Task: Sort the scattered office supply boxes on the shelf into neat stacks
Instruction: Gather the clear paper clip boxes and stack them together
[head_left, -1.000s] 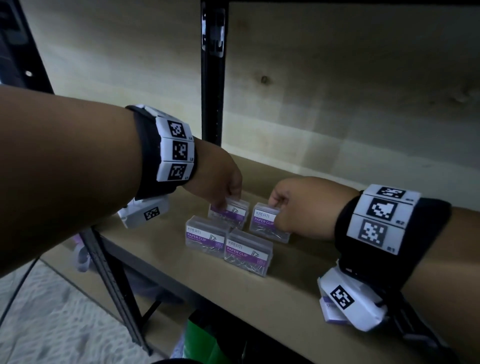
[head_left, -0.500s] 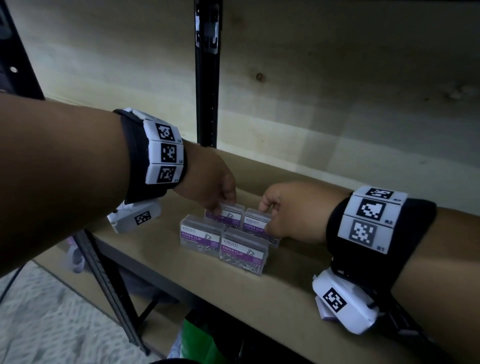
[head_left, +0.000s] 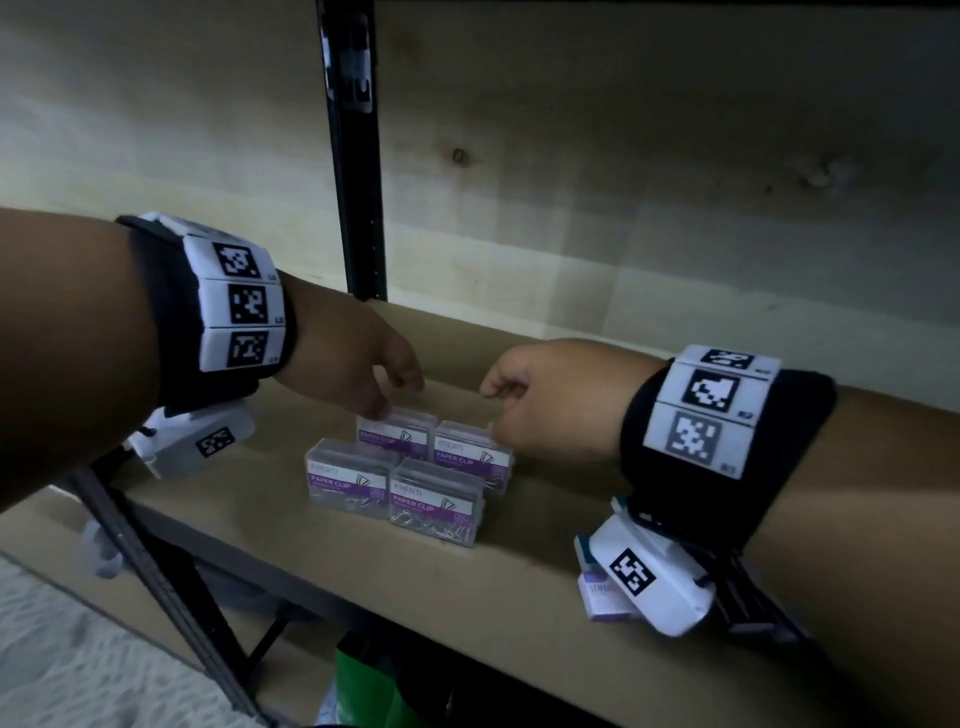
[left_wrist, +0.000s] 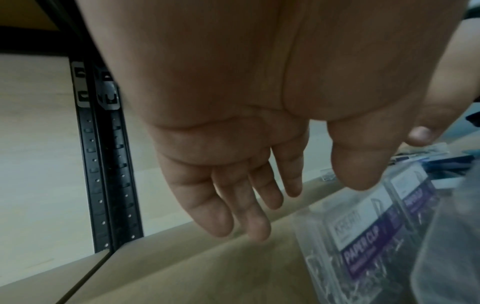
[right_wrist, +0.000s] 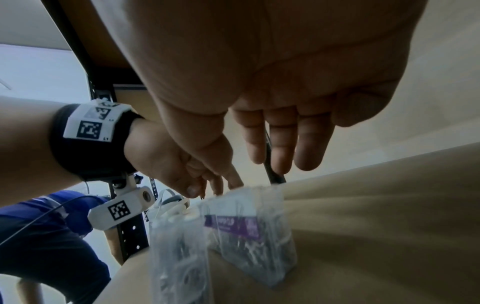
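- On the shelf, four clear paper clip boxes sit touching in a two-by-two block, long axes running 9 to 3 o'clock.
- Left hand, fingers relaxed and empty, hovers over the back-left box.
- Right hand, loosely spread and empty, hovers beside the back-right box.

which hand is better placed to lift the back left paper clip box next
Left. The left hand hovers open right over the clear back-left paper clip box; the right hand sits by the back-right box.

4 clear paper clip boxes with purple-and-white labels on a tan shelf; black-and-white checkered wristbands.
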